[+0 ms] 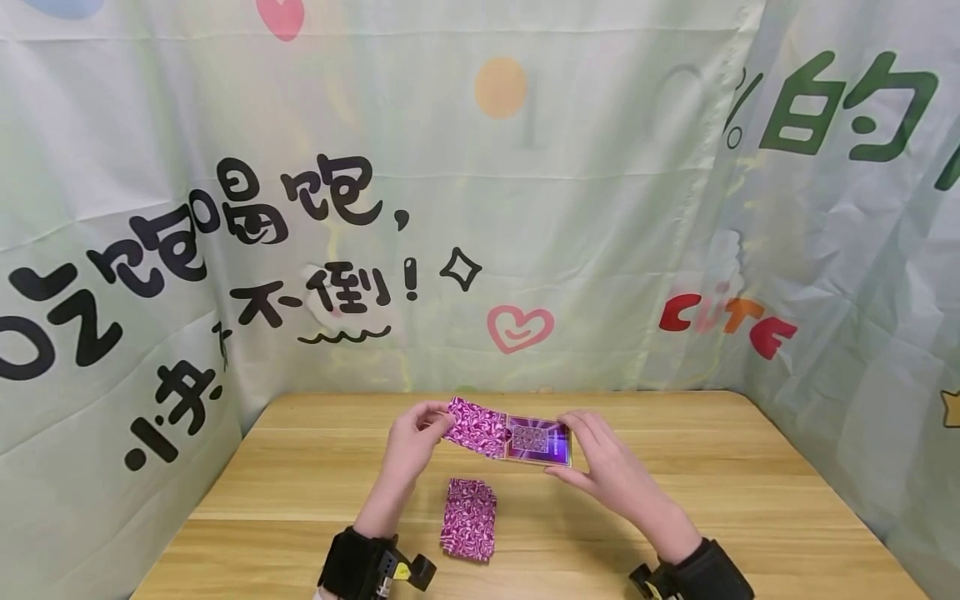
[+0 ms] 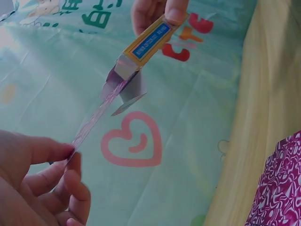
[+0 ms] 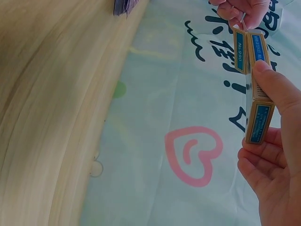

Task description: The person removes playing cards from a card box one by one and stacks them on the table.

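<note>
My left hand [image 1: 411, 442] pinches the left end of a thin stack of playing cards [image 1: 476, 427] with pink-and-white swirled backs. The other end of these cards meets the open end of a purple card box [image 1: 538, 440]; how far they reach inside is hidden. My right hand [image 1: 611, 471] grips the box by its far end, thumb on one narrow side and fingers on the other. In the left wrist view the box's flaps [image 2: 134, 89] hang open around the cards. A second stack of the same cards [image 1: 469, 520] lies on the table below.
The wooden table [image 1: 300, 483] carries the second stack near its middle. Light printed curtains [image 1: 585, 275] hang behind the table and at both sides. Each wrist wears a black camera strap [image 1: 708, 571].
</note>
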